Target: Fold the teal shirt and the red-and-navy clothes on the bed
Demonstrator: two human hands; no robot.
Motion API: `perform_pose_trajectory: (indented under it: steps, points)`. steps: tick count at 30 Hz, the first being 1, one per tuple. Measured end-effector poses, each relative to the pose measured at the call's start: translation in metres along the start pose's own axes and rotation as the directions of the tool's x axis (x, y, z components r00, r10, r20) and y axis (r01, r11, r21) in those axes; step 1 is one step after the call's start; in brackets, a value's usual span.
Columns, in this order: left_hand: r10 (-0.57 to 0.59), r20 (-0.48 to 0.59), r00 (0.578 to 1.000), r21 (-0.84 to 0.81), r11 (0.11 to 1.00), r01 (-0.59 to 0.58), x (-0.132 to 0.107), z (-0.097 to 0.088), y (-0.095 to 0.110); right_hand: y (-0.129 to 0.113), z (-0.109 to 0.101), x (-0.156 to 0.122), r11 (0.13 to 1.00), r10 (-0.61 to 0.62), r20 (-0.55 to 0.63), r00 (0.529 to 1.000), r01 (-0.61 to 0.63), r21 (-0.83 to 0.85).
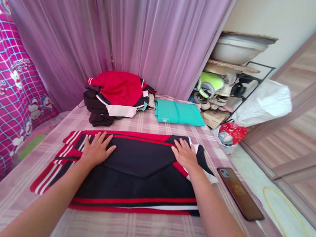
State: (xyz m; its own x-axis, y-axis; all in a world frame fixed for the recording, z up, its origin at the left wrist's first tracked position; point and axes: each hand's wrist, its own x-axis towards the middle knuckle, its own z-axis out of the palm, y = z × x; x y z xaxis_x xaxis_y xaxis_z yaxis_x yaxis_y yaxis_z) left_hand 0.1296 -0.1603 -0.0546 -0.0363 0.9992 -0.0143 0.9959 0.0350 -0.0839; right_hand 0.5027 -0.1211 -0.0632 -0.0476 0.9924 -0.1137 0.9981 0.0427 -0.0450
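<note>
A dark navy jacket (138,163) with red and white trim lies folded flat on the plaid cloth in front of me. Its striped red and white cuffs point to the left. My left hand (97,149) rests palm down on its upper left part, near the cuffs, with the fingers spread. On the upper right part, by the red and white panels, lies my right hand (184,154), also flat with its fingers apart. Neither hand grips the fabric. My forearms cover parts of the garment's left and right ends.
Behind lie a heap of red and dark clothes (120,90) and a folded teal garment (178,112). A phone (240,194) with a cable sits at the right edge of the plaid surface (114,232). Beyond stand a shoe rack (241,102), bags and purple curtains (166,31).
</note>
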Motion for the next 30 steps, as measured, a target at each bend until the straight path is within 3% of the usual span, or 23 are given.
perform_pose_trajectory:
  steps: [2, 4, 7, 9, 12, 15, 21, 25, 28, 30]
  points:
    - [0.002, -0.011, 1.000, -0.008, 1.000, -0.002, 0.000, 0.001, 0.001, 0.013, -0.003, 0.000, 0.999, 0.018, 0.022, 1.000, -0.018, -0.035]
    - [0.001, -0.021, 1.000, -0.011, 1.000, -0.001, 0.000, 0.001, 0.001, 0.009, -0.008, 0.002, 0.998, 0.038, 0.050, 0.998, -0.035, -0.050]
    - [0.004, -0.034, 0.999, -0.009, 1.000, -0.004, -0.001, 0.002, 0.001, -0.019, -0.015, 0.006, 0.999, 0.036, -0.032, 0.999, -0.037, -0.032]
    - [0.006, -0.041, 0.999, -0.007, 1.000, -0.006, -0.001, 0.002, 0.001, -0.043, -0.017, 0.009, 0.999, -0.048, -0.108, 0.993, 0.049, 0.002]
    - [0.002, -0.040, 0.999, -0.001, 1.000, -0.002, 0.000, 0.003, 0.000, -0.065, -0.013, 0.016, 0.981, -0.181, -0.047, 0.982, 0.184, 0.067]
    - [0.001, -0.025, 1.000, 0.005, 1.000, -0.001, 0.000, 0.003, 0.000, -0.056, -0.005, 0.023, 0.985, -0.152, 0.059, 0.987, 0.146, 0.097]
    - [0.002, -0.031, 1.000, -0.001, 1.000, -0.002, -0.001, 0.002, 0.001, -0.005, 0.000, 0.032, 1.000, 0.015, -0.004, 1.000, -0.015, 0.014]
    - [0.007, -0.039, 0.999, -0.021, 1.000, -0.007, 0.000, 0.004, 0.000, -0.025, -0.010, 0.023, 0.998, 0.051, -0.042, 0.998, -0.050, 0.041]
    - [0.006, -0.050, 0.999, -0.035, 0.999, -0.008, 0.001, 0.005, 0.000, -0.052, -0.019, 0.007, 0.993, -0.050, -0.165, 0.985, 0.067, 0.096]
    - [0.003, -0.049, 0.999, -0.039, 0.999, -0.005, 0.001, 0.005, -0.001, -0.055, -0.024, -0.004, 0.984, -0.092, -0.229, 0.969, 0.124, 0.128]
